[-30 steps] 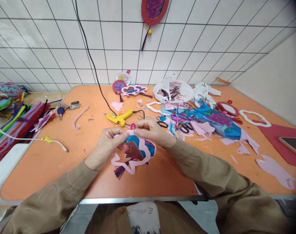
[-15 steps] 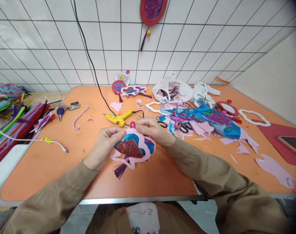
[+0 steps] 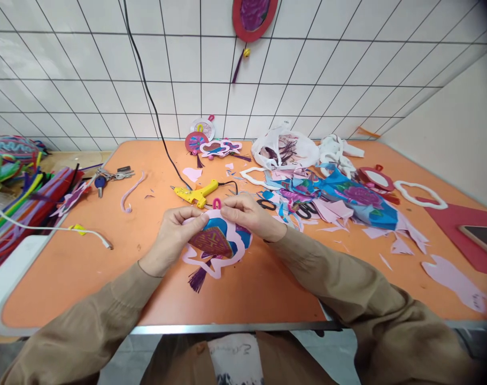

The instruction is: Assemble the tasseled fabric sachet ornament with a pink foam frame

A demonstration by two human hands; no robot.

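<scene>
Between my hands hangs a pink-edged paper ornament (image 3: 213, 241) with a blue and purple patterned middle. A pink loop (image 3: 216, 203) stands up at its top, and a purple tassel (image 3: 198, 278) dangles below. My left hand (image 3: 173, 235) pinches its upper left edge between thumb and fingers. At the upper right edge, my right hand (image 3: 253, 216) pinches the pink border. The border's lower left part stands away from the patterned piece. Just behind the ornament, a yellow hot glue gun (image 3: 197, 193) lies on the orange table (image 3: 86, 283).
Paper and fabric scraps (image 3: 351, 198) with scissors (image 3: 306, 210) lie to the right, by a white plastic bag (image 3: 285, 148). Finished ornaments (image 3: 213, 144) rest near the tiled wall. Pipe cleaners (image 3: 35, 214), keys (image 3: 101, 182) and a white cable (image 3: 54, 229) are left; a phone (image 3: 481, 239) lies far right.
The ornament has turned slightly in my hands, and its pink border has shifted a little against the patterned piece. Both hands keep their pinch; the view has moved slightly.
</scene>
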